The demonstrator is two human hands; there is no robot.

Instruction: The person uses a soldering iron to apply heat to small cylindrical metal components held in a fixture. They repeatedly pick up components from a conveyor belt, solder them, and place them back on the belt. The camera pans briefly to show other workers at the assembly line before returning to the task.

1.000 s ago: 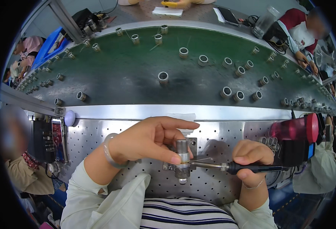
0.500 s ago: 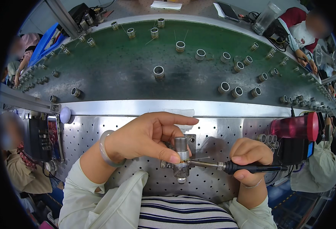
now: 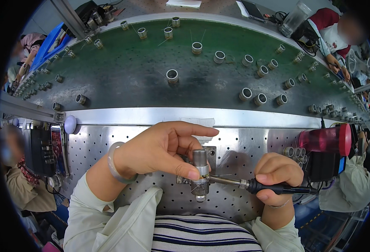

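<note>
A soldering iron [image 3: 273, 187] with a black handle lies in my right hand [image 3: 278, 174], its fingers wrapped round the grip. The metal tip points left and meets the side of an upright metal cylinder assembly [image 3: 200, 168] with a rounded lower end. My left hand [image 3: 162, 151] pinches this assembly at its middle collar, thumb in front and the other fingers partly hidden behind it, while the index finger stretches out to the right. A thin wire [image 3: 222, 174] sticks out rightward just above the iron's tip. Behind the assembly sits a small metal plate [image 3: 211, 154].
A perforated metal worktop [image 3: 231, 206] lies beneath my hands. Beyond its bright rail, a green conveyor belt [image 3: 122, 80] carries several short metal rings. More rings [image 3: 295, 153] and a pink container [image 3: 323, 140] stand at right. Other people sit around the belt.
The rings on the belt's left and middle have shifted slightly left and up in view. My hands, the iron and the metal assembly keep almost the same pose.
</note>
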